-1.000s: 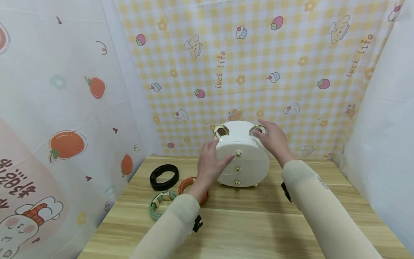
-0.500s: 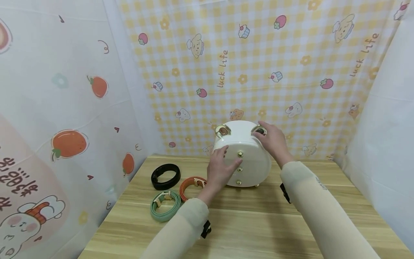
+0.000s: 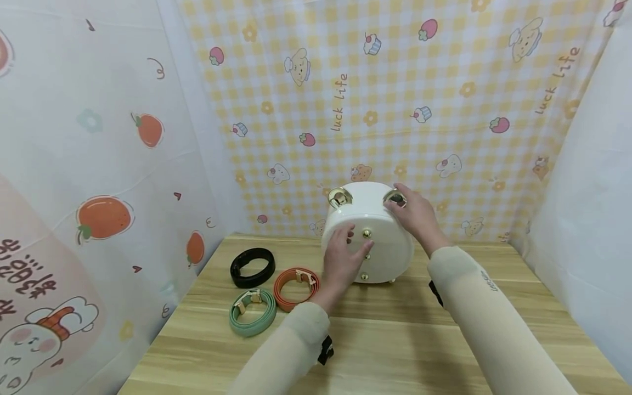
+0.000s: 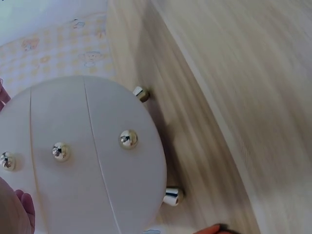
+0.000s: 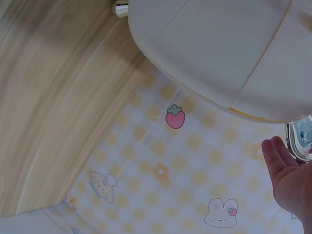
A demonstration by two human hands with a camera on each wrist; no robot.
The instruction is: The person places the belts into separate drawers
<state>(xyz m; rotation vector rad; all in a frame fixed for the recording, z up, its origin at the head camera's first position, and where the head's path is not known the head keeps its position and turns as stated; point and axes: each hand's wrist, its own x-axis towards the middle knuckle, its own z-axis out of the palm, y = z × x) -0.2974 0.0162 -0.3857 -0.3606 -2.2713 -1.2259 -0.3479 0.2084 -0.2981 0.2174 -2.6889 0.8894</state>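
A white rounded storage box (image 3: 340, 219) with three drawers, gold knobs, gold feet and two gold ring-shaped ears stands on the table against the cloth. My right hand (image 3: 417, 216) grips its right ear (image 3: 395, 193), thumb in front and fingers at the far side. In the right wrist view the fingertips (image 5: 273, 151) lie beside that ear's metal rim. My left hand (image 3: 340, 260) is at the front of the box, thumb and fingers spread near the top knob (image 3: 367, 233). The left wrist view shows the knobs and only part of that hand (image 4: 17, 212).
Three coiled belts lie on the wooden table (image 3: 419, 351) left of the box: black (image 3: 236, 277), orange (image 3: 281, 299) and green (image 3: 252, 329). A yellow checked cloth (image 3: 375, 142) hangs close behind the box. Other printed cloths close off the left and right sides.
My left hand has moved right, from the box's left edge to its front near the top knob. The right hand stays at the right ear. The orange belt is now less covered.
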